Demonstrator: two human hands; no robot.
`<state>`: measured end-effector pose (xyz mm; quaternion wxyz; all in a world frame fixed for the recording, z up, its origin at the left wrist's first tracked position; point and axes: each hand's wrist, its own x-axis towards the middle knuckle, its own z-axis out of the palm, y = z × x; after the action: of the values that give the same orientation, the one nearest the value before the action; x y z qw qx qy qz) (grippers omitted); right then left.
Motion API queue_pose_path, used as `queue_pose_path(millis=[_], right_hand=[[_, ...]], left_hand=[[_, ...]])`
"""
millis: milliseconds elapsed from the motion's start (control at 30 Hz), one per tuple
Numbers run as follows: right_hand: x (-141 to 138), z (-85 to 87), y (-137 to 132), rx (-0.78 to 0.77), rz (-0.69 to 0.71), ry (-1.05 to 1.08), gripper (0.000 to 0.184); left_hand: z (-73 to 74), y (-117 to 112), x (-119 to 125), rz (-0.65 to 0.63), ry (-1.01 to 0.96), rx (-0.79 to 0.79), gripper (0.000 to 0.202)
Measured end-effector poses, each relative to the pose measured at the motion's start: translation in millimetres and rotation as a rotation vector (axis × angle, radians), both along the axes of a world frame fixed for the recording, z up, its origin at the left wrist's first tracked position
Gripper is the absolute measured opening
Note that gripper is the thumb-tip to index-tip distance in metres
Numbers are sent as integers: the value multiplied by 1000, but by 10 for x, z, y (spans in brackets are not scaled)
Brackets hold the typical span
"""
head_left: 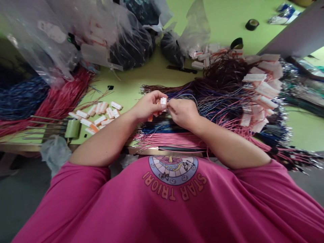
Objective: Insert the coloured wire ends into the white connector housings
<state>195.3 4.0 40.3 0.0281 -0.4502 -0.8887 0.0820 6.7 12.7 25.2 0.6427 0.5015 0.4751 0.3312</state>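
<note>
My left hand (148,105) is closed around a small white-and-orange connector housing (163,101), with some orange showing below the fingers. Right beside it, my right hand (184,112) pinches at the connector's right side; what lies between those fingertips is too small to make out, possibly a wire end. Beneath and to the right of both hands spread bundles of wires: dark brown ones (225,72) at the back, blue ones (162,128) nearer, and pink ones (172,139) along the front edge. More white-and-orange housings (100,119) lie loose left of my left forearm.
Red wires (68,91) and dark blue wires (22,96) lie at the left. A green block with metal rods (72,129) sits near the front edge. Plastic bags (131,44) crowd the back. White tags (268,87), tape rolls (252,24) and a grey post (291,30) are at right.
</note>
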Motion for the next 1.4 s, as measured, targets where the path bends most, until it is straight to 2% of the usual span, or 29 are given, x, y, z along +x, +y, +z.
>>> queue_pose_path(millis=[133, 267, 367, 433, 467, 567, 633, 700, 767, 867, 1000, 1100, 1167, 1267, 1333, 1400], right_hand=[[-10, -8, 72, -42, -20, 54, 35], [88, 184, 89, -55, 39, 28, 34], [230, 327, -99, 55, 73, -35, 38], [325, 322, -310, 132, 147, -41, 43], [364, 280, -419, 121, 214, -53, 42], [429, 52, -668, -51, 364, -122, 31], [435, -87, -730, -126, 366, -133, 25], [433, -134, -718, -154, 346, -108, 25], [441, -77, -667, -203, 328, -63, 25], [470, 121, -585, -372, 274, -9, 20], [499, 356, -500, -622, 348, -61, 25], [548, 450, -379, -558, 313, -131, 27], [599, 474, -267, -555, 309, -81, 24], [603, 442, -148, -824, 426, 101, 21], [487, 374, -163, -937, 465, 155, 19], [268, 288, -258, -902, 481, 97, 16]], left_hand=[[41, -5, -7, -1, 17, 24, 37], [79, 16, -47, 2, 42, 69, 36], [60, 77, -103, 47, 70, 86, 35], [33, 120, -132, 101, 75, 88, 34], [20, 134, -139, 122, 73, 85, 34], [6, 138, -122, 137, 63, 59, 34], [19, 120, -96, 132, 57, 43, 34], [41, 100, -76, 135, 51, 33, 35], [63, 87, -65, 135, 51, 26, 34], [80, 78, -61, 123, 52, 17, 32], [86, 70, -67, 111, 28, 8, 30], [98, 74, -93, 104, 11, 13, 30], [110, 84, -119, 89, 3, 11, 32], [122, 100, -148, 60, -1, -9, 32], [124, 107, -155, 48, 2, -21, 31], [124, 110, -154, 45, 11, -24, 31]])
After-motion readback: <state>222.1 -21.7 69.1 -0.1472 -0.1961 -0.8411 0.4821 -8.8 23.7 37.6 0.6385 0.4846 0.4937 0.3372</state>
